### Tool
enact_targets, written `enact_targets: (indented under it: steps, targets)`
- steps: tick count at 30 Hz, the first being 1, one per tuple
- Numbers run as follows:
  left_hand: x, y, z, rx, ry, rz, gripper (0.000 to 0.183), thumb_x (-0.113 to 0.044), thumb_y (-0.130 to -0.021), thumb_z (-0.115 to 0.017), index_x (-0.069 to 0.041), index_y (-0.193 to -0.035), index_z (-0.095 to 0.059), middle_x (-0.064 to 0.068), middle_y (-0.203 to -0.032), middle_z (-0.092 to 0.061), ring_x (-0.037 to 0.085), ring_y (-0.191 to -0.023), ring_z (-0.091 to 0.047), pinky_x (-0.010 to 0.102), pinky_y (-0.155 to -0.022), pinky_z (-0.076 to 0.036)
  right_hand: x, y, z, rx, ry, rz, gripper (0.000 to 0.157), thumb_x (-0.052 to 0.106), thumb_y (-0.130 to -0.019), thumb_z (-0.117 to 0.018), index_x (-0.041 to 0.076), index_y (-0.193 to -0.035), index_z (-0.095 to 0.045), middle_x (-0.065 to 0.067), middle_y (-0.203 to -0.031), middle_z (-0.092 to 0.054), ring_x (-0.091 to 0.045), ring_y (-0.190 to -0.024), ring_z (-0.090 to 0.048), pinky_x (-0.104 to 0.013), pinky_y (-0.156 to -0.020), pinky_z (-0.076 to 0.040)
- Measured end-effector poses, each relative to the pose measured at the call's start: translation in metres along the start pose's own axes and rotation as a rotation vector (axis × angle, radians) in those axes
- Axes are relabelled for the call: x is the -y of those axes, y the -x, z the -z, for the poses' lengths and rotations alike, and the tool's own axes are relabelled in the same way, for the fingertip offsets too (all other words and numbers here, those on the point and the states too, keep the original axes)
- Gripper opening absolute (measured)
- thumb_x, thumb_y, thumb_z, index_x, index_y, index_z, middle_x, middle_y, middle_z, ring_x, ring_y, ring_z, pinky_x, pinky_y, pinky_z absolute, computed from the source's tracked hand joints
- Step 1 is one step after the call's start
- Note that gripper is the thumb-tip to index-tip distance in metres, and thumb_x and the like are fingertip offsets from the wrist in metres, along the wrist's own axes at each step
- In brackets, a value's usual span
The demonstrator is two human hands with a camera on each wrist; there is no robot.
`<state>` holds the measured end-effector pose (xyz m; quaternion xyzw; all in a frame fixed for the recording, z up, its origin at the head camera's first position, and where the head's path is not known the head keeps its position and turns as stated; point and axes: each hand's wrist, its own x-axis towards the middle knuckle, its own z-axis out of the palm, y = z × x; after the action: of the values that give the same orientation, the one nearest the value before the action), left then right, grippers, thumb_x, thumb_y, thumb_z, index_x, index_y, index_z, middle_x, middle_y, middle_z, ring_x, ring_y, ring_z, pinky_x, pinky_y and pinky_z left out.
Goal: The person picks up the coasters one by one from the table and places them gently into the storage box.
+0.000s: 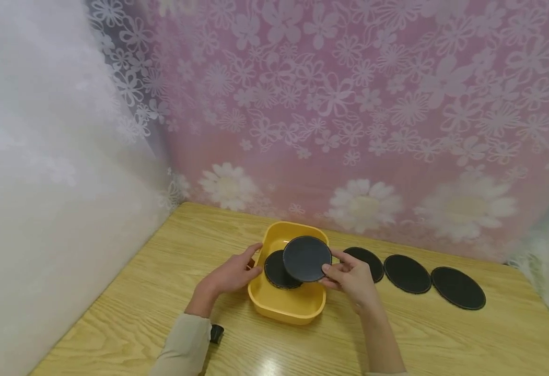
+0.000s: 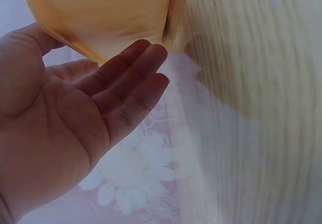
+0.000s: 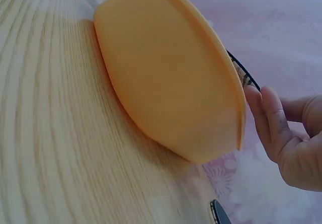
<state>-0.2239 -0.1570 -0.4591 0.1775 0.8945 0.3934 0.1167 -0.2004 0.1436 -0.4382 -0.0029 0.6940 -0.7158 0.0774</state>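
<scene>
A black round coaster (image 1: 307, 258) with a stitched edge is tilted above the yellow plastic bin (image 1: 285, 313). My right hand (image 1: 351, 279) pinches its right edge between thumb and fingers. In the right wrist view, the underside of that coaster (image 3: 241, 73) shows past the bin rim, beside the right hand (image 3: 297, 133). Another black coaster (image 1: 280, 271) lies inside the bin, partly covered by the held one. My left hand (image 1: 232, 272) touches the bin's left rim with thumb and forefinger. Its other fingers (image 2: 133, 105) extend loosely outside the bin wall (image 2: 115, 12).
Three black coasters lie in a row right of the bin: a near one (image 1: 363, 261) partly behind my right hand, a middle one (image 1: 407, 273) and a far one (image 1: 458, 288). A small black object (image 1: 216, 334) shows by the left sleeve. Flowered cloth (image 1: 302, 130) hangs behind the wooden table (image 1: 171, 271).
</scene>
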Motion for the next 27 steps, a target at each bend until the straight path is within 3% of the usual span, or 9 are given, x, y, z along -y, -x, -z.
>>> enact_targets:
  steps: [9, 17, 27]
  targets:
    - [-0.003, 0.002, 0.001, 0.001, -0.006, -0.008, 0.061, -0.022, -0.104, -0.05, -0.009, -0.158, -0.023, 0.015, -0.116, -0.065, 0.019, -0.094, -0.062, 0.039, -0.081, -0.049, 0.002, -0.01, -0.027, -0.05, 0.074, -0.01, 0.055, -0.004, -0.091, -0.068, -0.009, -0.14, -0.044, -0.017, -0.09, -0.065, -0.029, -0.071, -0.073, -0.035, -0.068, -0.059]
    - [-0.002, 0.0, 0.0, 0.002, -0.012, -0.012, 0.061, -0.021, -0.105, -0.05, -0.009, -0.158, -0.023, 0.015, -0.115, -0.065, 0.018, -0.092, -0.063, 0.038, -0.082, -0.05, -0.001, -0.016, -0.042, -0.064, 0.14, 0.018, 0.056, -0.008, -0.088, -0.069, -0.01, -0.138, -0.044, -0.022, -0.088, -0.067, -0.031, -0.066, -0.072, -0.038, -0.065, -0.059]
    - [0.0, 0.0, 0.0, 0.001, -0.019, 0.002, 0.061, -0.024, -0.105, -0.049, -0.01, -0.158, -0.023, 0.014, -0.117, -0.065, 0.017, -0.093, -0.063, 0.038, -0.082, -0.05, -0.006, -0.019, -0.049, -0.104, 0.306, 0.047, 0.028, -0.007, -0.085, -0.071, -0.01, -0.112, -0.063, -0.017, -0.085, -0.061, -0.031, -0.067, -0.072, -0.039, -0.063, -0.059]
